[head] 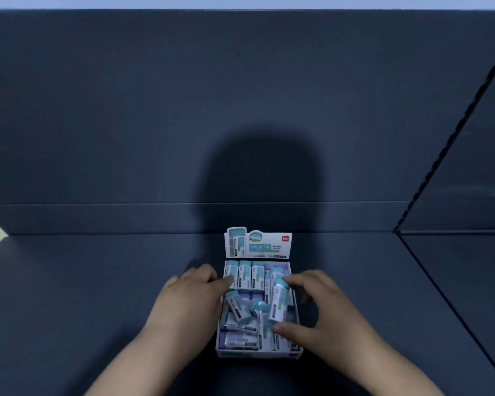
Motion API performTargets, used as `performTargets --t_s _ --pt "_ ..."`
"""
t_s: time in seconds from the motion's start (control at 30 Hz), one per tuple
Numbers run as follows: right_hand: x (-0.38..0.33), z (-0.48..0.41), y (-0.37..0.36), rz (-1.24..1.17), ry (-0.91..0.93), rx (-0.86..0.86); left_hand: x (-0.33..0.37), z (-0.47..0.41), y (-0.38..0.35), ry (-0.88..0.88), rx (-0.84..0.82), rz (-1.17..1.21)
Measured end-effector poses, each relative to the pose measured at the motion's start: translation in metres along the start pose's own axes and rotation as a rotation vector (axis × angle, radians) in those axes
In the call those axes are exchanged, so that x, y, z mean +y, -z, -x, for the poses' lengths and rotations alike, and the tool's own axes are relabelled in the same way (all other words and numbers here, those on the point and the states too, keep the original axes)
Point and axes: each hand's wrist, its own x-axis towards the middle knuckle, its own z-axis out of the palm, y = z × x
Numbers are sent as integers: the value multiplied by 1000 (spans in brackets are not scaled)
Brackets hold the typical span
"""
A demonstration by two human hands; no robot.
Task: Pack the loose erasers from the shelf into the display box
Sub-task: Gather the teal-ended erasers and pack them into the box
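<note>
Erasers point(245, 274) fill the box point(257, 353), messy in front. My right hand point(326, 318) pinches one eraser point(280, 305); my left hand point(192, 295) holds the box.

The picture is dim and bluish. Light comes from behind the person, throwing a large soft shadow point(260, 178) on the back wall point(97, 110) above the display box point(259, 353). The erasers point(245, 274) look slightly blurred; straight lines bend near the edges.
</note>
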Motion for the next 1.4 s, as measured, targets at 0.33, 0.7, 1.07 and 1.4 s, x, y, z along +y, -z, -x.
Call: performTargets --t_s 0.33,0.7,1.07,1.4 --pt "-37 -25 -36 357 247 -149 -16 32 7 -22 -30 32" --pt "5 -32 3 196 -47 -9 -5 36 11 40 -21 142" --pt "7 -60 11 225 -94 -242 6 19 16 -55 9 145" --pt "-17 -71 -6 340 93 -91 -3 7 1 -72 -22 57"
